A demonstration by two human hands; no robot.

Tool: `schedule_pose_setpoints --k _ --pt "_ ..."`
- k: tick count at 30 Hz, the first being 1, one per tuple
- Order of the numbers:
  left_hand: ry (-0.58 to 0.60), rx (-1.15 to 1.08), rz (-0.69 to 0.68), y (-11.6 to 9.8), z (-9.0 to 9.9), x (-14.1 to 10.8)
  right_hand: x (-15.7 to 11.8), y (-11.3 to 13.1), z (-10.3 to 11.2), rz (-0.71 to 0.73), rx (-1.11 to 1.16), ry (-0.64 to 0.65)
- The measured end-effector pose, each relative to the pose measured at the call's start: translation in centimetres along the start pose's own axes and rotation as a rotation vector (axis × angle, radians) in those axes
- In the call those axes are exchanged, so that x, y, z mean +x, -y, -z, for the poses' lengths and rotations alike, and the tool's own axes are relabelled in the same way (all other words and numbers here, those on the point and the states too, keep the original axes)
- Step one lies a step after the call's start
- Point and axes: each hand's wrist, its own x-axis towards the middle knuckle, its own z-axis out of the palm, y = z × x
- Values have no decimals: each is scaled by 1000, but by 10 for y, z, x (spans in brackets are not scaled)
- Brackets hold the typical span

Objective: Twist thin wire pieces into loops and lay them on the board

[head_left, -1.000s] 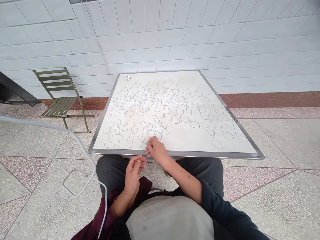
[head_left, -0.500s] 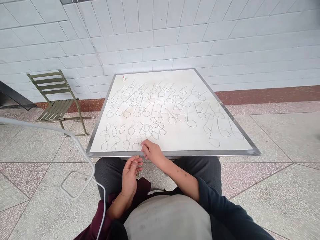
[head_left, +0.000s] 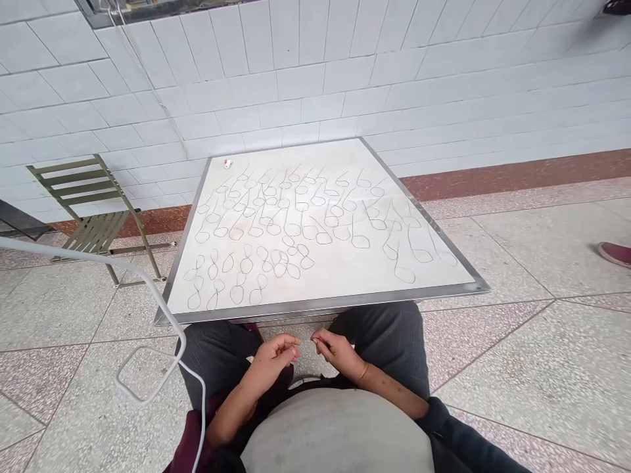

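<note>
My left hand (head_left: 277, 355) is over my lap, just short of the table's near edge; its fingers are half curled, with a gap between thumb and forefinger and nothing visible in them. Facing it, a short way to the right, my right hand (head_left: 339, 351) has thumb and fingers pinched together. Anything thin between those fingertips is too small to make out. On the white table (head_left: 340, 286) lie many thin wire loops. Figure-eight wire loops (head_left: 256, 289) are at the near left, and single loops with straight tails (head_left: 361, 242) spread over the middle, back and right.
A small white and red object (head_left: 227, 163) sits in the table's far left corner. To the left stands a slatted folding chair (head_left: 91, 210). A white cable (head_left: 148, 276) hangs at the left, close to the camera. Another person's shoe (head_left: 615, 253) shows at the right edge.
My right hand has left the figure-eight loops at the table's near edge and come back over my lap. My left hand has shifted down and right. The view has turned slightly.
</note>
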Motion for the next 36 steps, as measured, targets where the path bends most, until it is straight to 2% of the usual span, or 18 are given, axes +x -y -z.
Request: schedule_pose_setpoints --k 4,7,10,12,15,17,20,23,26,32,36 --pt "75 68 35 12 1 2 1 2 5 -6 11 -35" --pt "155 135 60 21 3 5 2 13 27 58 -43 -89" --pt "185 201 71 23 3 8 0 22 67 106 -170 -167" --pt "174 221 68 22 3 9 1 25 102 67 -285 -316" --pt "144 205 64 20 3 10 5 20 157 -43 -478 -591" --pt "128 183 64 21 4 10 8 12 189 -148 -588 -705" --pt "116 152 61 21 4 9 12 -1 220 -344 -729 -701" --pt "113 140 54 19 3 8 16 -7 230 -471 -779 -635" --pt "111 145 53 18 3 8 22 -5 229 -525 -792 -600" --pt "109 146 29 24 4 10 29 2 226 -511 -884 -528" --pt "98 136 5 26 6 10 16 5 228 -437 -890 -556"
